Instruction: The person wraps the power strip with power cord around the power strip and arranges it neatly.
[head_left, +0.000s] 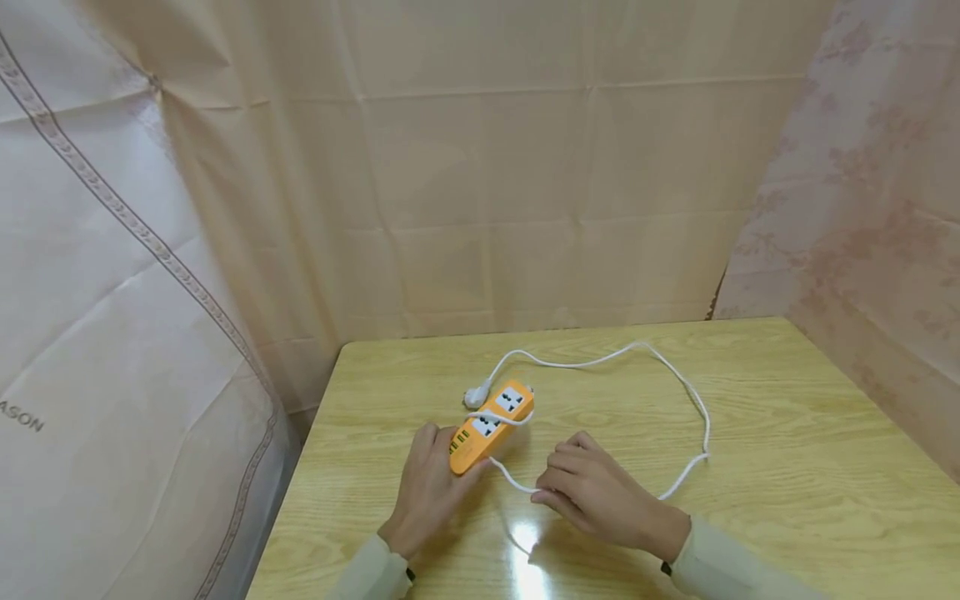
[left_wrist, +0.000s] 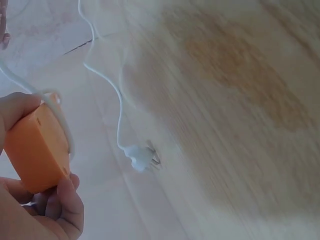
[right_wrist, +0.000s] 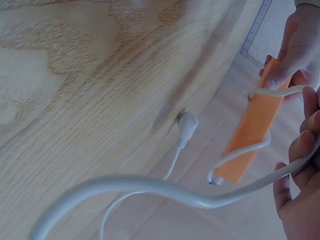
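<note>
An orange power strip point(head_left: 472, 442) with white sockets and several USB ports is held at its near end by my left hand point(head_left: 429, 483). Its white cord point(head_left: 506, 419) crosses over the socket face and passes round the body. In the left wrist view, thumb and fingers point(left_wrist: 67, 200) grip opposite sides of the strip's end. My right hand point(head_left: 592, 492) pinches the cord just right of the strip, with curled fingers. Beyond that hand, the cord loops far round to the white plug point(head_left: 477, 395), which lies beside the strip's far end, prongs showing in the left wrist view.
The wood-grain table point(head_left: 787, 433) spreads under both hands, its back edge near a beige curtain point(head_left: 480, 183). A pale cloth point(head_left: 112, 375) hangs on the left, and a flowered one point(head_left: 885, 183) on the right. The loose cord arcs across the table's middle.
</note>
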